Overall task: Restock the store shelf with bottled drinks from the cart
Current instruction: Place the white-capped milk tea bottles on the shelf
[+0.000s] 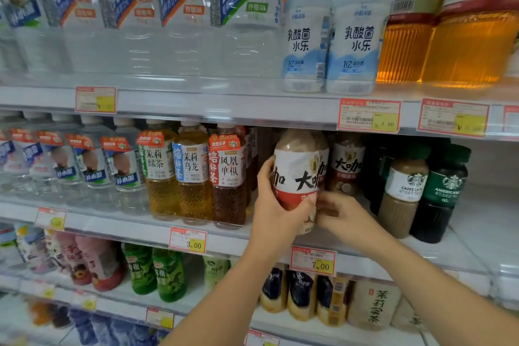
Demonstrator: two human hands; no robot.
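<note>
A milk-coffee bottle point(295, 171) with a white and red label stands at the front of the middle shelf point(252, 236). My left hand point(276, 210) grips its left side and lower half. My right hand point(341, 213) touches the bottle's lower right side with curled fingertips. Behind and right of it stands another bottle of the same kind point(346, 165). The cart is not in view.
Tea bottles point(193, 174) stand close on the left, and two dark-capped coffee bottles point(404, 191) on the right. The upper shelf point(224, 106) overhangs just above the bottle tops. More drinks fill the lower shelves. Price tags point(313, 260) line the shelf edges.
</note>
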